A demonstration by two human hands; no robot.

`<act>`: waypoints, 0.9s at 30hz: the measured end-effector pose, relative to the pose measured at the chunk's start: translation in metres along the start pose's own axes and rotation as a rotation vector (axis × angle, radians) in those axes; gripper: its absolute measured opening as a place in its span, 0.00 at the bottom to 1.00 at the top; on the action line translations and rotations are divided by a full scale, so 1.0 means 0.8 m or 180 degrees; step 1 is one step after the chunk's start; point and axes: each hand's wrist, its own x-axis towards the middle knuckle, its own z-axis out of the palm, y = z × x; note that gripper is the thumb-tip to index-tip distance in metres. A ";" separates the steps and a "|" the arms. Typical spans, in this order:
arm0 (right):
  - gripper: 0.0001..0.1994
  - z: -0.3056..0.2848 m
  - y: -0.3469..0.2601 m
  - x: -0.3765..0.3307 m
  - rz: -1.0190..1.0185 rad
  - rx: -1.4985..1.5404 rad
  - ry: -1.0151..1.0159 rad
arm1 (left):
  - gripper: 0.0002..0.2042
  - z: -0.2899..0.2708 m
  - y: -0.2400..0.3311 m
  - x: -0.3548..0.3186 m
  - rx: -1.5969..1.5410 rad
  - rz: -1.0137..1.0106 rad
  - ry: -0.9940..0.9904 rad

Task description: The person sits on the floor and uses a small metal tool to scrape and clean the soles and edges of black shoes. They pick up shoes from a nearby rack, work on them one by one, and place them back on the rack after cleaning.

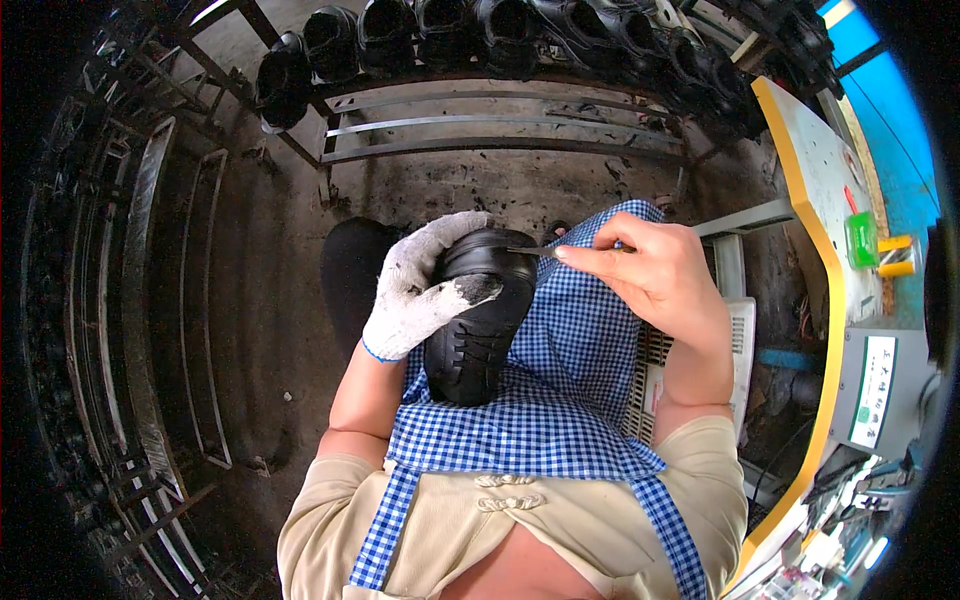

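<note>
A black lace-up shoe (478,335) lies on my lap over a blue-and-white checked apron (560,400), toe pointing away from me. My left hand (420,285), in a dirty white knit glove, grips the shoe's toe end from the left, thumb across the top. My bare right hand (655,275) pinches a thin metal tool (532,251) whose tip touches the edge of the shoe near the sole.
A metal rack (500,125) ahead carries a row of several black shoes (440,40). Curved metal rails (150,300) run along the left. A yellow-edged grey workbench (815,200) with a green container (861,238) stands at the right, a white slatted crate (740,350) beside my right arm.
</note>
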 end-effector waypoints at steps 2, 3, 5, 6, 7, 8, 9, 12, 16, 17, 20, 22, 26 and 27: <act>0.15 -0.004 0.000 0.005 -0.0041 -0.0079 -0.0064 | 0.34 0.003 0.002 0.001 -0.0114 -0.0107 0.0000; 0.15 -0.007 0.001 0.006 -0.0060 -0.0056 -0.0099 | 0.33 0.002 0.000 0.001 0.0009 -0.0005 0.0017; 0.14 -0.014 0.006 0.005 -0.0097 -0.0010 -0.0170 | 0.33 0.000 -0.004 0.002 0.0256 0.0196 0.0051; 0.14 -0.012 0.006 0.007 -0.0109 0.0012 -0.0166 | 0.33 0.002 -0.001 0.002 0.0258 0.0184 0.0042; 0.15 -0.010 0.005 0.009 -0.0120 0.0032 -0.0162 | 0.32 0.004 0.003 0.003 0.0261 0.0171 0.0032; 0.15 -0.008 0.004 0.011 -0.0131 0.0053 -0.0158 | 0.32 0.005 0.006 0.003 0.0263 0.0159 0.0021; 0.15 -0.008 0.004 0.013 -0.0125 0.0054 -0.0210 | 0.32 0.005 0.004 0.003 0.0202 0.0125 0.0058; 0.17 -0.009 0.006 0.016 -0.0112 0.0106 -0.0311 | 0.32 0.003 0.000 0.002 0.0118 0.0085 0.0098; 0.16 -0.002 0.008 0.017 -0.0125 0.0262 -0.0235 | 0.32 0.004 0.002 0.004 0.0138 0.0118 0.0029; 0.16 0.002 0.006 0.019 -0.0132 0.0289 -0.0198 | 0.32 0.005 0.002 0.004 0.0108 0.0107 0.0026; 0.15 0.008 0.006 0.021 -0.0089 0.0254 -0.0146 | 0.32 0.006 0.006 0.003 -0.0043 -0.0021 0.0018; 0.15 0.009 0.013 0.013 0.0042 0.0435 -0.0092 | 0.32 0.003 0.004 0.002 -0.0023 -0.0012 0.0041; 0.16 0.034 0.027 -0.004 0.0324 0.1131 0.0468 | 0.32 -0.002 0.001 -0.001 -0.0133 -0.0041 0.0128; 0.19 0.042 0.028 -0.008 0.0368 0.1321 0.0499 | 0.32 -0.004 0.000 -0.003 -0.0145 0.0014 0.0189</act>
